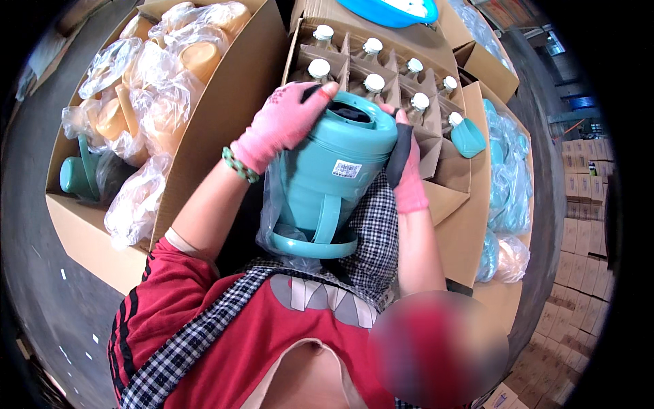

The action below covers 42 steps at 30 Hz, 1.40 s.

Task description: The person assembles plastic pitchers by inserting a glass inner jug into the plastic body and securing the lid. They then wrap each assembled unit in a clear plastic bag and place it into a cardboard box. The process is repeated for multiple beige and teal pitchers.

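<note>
A teal plastic thermos jug [327, 160] is held between both hands over my lap, its open top with a dark hole facing up and away. It has a curved handle, a wide ring at the near end and a white label. My left hand [289, 119], in a pink glove with dark fingertips, grips the rim's left side. My right hand [407, 160], in a pink and dark glove, presses against the right side; some of its fingers are hidden behind the jug. A clear plastic bag [271, 204] hangs along the jug's left side.
Beyond the jug, a divided carton [436, 174] holds several white-capped bottles [373, 83] and a teal cup-shaped piece [467, 138]. A carton [225, 102] of bagged peach jugs [163, 116] stands left. Bagged teal items [507, 170] are at right, a blue basin [388, 12] at the back.
</note>
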Each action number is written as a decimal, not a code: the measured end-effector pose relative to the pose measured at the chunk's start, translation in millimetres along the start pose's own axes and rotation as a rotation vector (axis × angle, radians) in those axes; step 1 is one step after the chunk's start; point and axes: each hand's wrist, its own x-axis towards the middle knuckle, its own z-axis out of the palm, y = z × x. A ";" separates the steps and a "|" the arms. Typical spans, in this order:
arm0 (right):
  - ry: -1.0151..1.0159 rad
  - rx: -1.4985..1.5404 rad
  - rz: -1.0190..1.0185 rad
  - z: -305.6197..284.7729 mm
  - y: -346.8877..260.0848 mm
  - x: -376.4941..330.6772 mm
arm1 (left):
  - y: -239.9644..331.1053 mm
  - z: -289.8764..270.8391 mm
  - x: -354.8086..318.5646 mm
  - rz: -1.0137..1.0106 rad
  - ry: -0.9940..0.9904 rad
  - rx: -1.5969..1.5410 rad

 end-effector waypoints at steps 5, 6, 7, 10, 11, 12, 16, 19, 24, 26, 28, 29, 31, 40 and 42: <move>0.070 -0.159 -0.040 11.1 -14.5 -10.1 | -24.2 -12.3 18.8 -0.090 -0.211 -0.289; 0.069 -0.139 -0.035 8.3 -12.3 -6.7 | -9.3 -11.2 10.8 -0.059 -0.167 -0.161; -0.007 -0.033 -0.085 -5.3 3.1 0.7 | 4.1 -7.8 3.3 -0.019 -0.128 -0.038; -0.087 0.182 -0.041 -6.4 9.7 3.1 | -11.9 5.1 -2.3 0.148 0.087 0.137; -0.011 0.020 -0.085 -2.9 8.5 -1.2 | -15.9 1.1 2.0 0.063 -0.047 -0.035; 0.064 -0.082 -0.131 2.7 7.5 -8.8 | -19.1 -4.9 7.9 -0.021 -0.180 -0.207; 0.129 -0.306 -0.185 14.8 -5.7 -24.4 | -44.9 -4.6 21.2 -0.131 -0.311 -0.786; 0.029 -0.048 0.048 -18.4 -17.5 5.3 | -16.3 -6.7 7.2 0.016 -0.134 -0.256; -0.060 -0.102 -0.029 5.1 -1.8 5.1 | -29.7 -0.4 6.2 -0.119 -0.128 -0.447; 0.001 -0.323 -0.216 8.0 -5.5 -9.9 | -57.1 -3.1 19.6 -0.278 -0.360 -1.117; 0.068 -0.343 -0.244 9.2 -12.1 -16.1 | -64.0 -7.1 25.0 -0.225 -0.232 -0.726; 0.088 -0.167 -0.073 -17.6 -12.6 0.6 | -25.8 -2.2 12.7 -0.092 -0.117 -0.499; 0.144 0.130 0.127 -23.0 -12.6 40.8 | -5.8 12.6 3.6 0.142 0.179 -0.033; 0.109 -0.021 0.090 -15.5 -10.9 0.3 | -46.5 -8.6 15.8 0.005 0.009 -0.343; 0.213 -0.131 0.023 -32.8 1.6 28.3 | -26.0 -0.9 -2.5 0.145 -0.021 -0.434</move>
